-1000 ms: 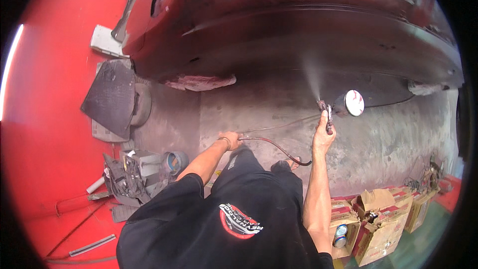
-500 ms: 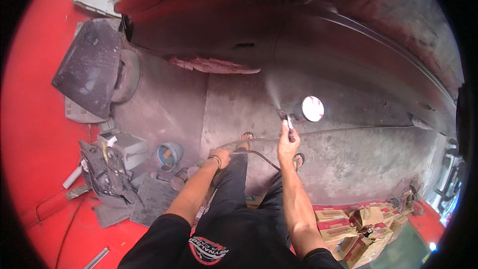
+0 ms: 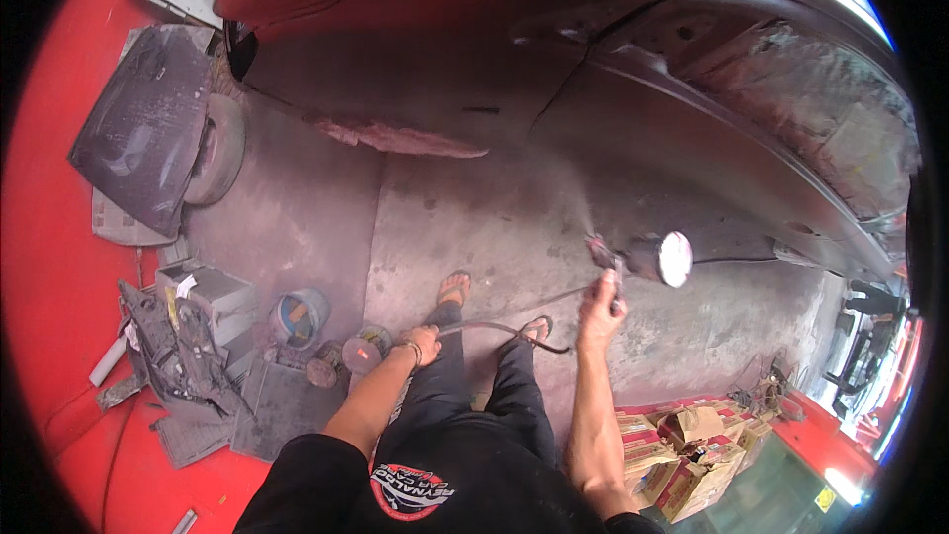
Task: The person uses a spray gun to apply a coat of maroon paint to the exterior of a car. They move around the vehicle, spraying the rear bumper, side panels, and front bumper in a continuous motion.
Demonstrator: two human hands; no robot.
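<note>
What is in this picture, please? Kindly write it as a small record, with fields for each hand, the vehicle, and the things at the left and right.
Right hand: grips a paint-stained metal spray gun with a round, white-ended cup; pale mist at its front
Left hand: holds a thin, dark, flexible hose
Vehicle: dark red car body, across the upper picture
Left: round grey bucket, dark flat panel
Right: brown-and-red cardboard boxes

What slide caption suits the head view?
Right hand aims a misting spray gun toward a dark red car; left hand holds the hose.
</note>
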